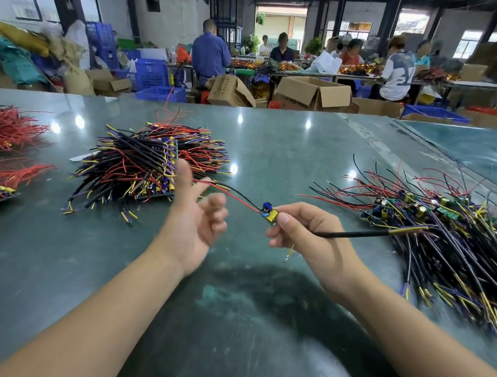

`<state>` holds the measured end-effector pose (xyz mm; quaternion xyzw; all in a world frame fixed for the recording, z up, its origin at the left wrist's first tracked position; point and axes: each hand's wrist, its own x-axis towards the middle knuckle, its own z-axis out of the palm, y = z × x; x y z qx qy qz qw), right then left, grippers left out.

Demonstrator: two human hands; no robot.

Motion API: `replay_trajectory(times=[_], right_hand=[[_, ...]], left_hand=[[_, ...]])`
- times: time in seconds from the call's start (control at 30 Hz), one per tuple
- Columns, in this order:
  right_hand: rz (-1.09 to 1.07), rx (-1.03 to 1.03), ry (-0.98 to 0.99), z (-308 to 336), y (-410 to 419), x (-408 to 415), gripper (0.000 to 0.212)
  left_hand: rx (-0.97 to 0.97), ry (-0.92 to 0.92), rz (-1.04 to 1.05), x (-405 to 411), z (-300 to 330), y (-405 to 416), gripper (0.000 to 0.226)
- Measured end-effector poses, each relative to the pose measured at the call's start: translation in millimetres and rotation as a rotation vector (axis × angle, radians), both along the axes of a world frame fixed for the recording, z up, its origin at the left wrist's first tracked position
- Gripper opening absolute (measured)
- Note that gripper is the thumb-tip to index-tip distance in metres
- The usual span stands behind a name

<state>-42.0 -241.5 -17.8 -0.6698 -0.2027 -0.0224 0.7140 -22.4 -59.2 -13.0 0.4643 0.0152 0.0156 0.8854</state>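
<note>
Right hand [306, 234] pinches circuit board [270, 215] (thumb on top); left hand [195, 216] fingers loose, index touching red wire [231, 195].

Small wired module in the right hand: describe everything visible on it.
Small circuit module with a yellow block and a blue part, pinched by thumb and fingers of the right hand above the green table. Thin red and black wires run left to the left hand; grip there unclear. A black sleeved cable, yellow-tipped, leads right; a short yellow wire hangs below.
</note>
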Motion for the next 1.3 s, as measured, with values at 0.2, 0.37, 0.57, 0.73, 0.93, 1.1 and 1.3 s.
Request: replay_trajectory(times=[0.2,0.37,0.57,0.73,0.93,1.1,1.3], right_hand=[[0.047,-0.071,0.051,-3,0,-2,0.015],[-0.213,-0.031,0.096,-5,-2,8,0.006],[-0.114,0.453,0.320,1,-10,11,0.011],[-0.007,0.553,0.375,3,-13,11,0.010],[-0.066,0.501,0.272,2,-10,12,0.016],[-0.180,0.424,0.193,3,-9,11,0.017],[-0.224,0.392,0.146,4,-9,9,0.011]], left_hand=[[0.376,-0.094,-0.243,-12,-11,-18,0.040],[0.324,-0.138,-0.055,-9,-9,-16,0.009],[0.209,-0.101,-0.082,-9,-4,-16,0.009],[0.110,-0.113,-0.155,-12,0,-15,0.017],[0.100,-0.142,-0.140,-11,-2,-14,0.008],[0.107,-0.186,-0.200,-14,-3,-17,0.016],[0.129,-0.190,-0.200,-15,-2,-18,0.014]])
